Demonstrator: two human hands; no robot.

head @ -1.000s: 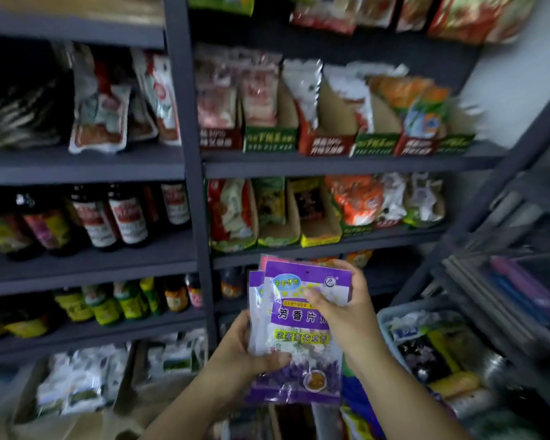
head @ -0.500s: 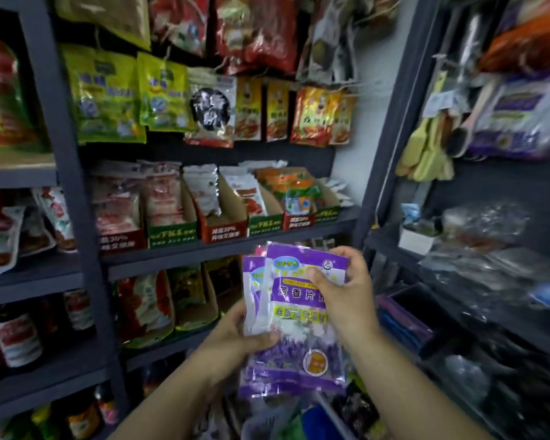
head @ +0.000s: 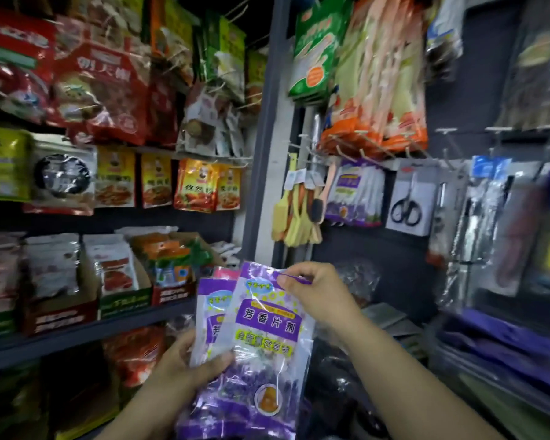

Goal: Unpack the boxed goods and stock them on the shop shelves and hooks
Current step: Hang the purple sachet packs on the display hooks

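I hold a small stack of purple fragrance-tablet packets (head: 261,341) in front of me at the lower middle. My left hand (head: 185,366) grips the stack from the left, thumb across the front packet. My right hand (head: 318,290) pinches the front packet's top right corner. More packets of the same purple kind (head: 354,198) hang on a hook of the right-hand rack, above and to the right of my hands.
Left shelves (head: 86,328) carry boxed snack packs, with red and yellow sachets (head: 197,185) hanging above. A dark upright post (head: 264,154) divides the racks. On the right rack hang yellow spatulas (head: 296,217), scissors (head: 407,204), orange-and-green packs (head: 372,74) and bare hooks (head: 451,154).
My view has swung up and to the right, from the bottle shelves to the hook rack. The packets stay in both hands, and my right hand has shifted to the front packet's top corner.
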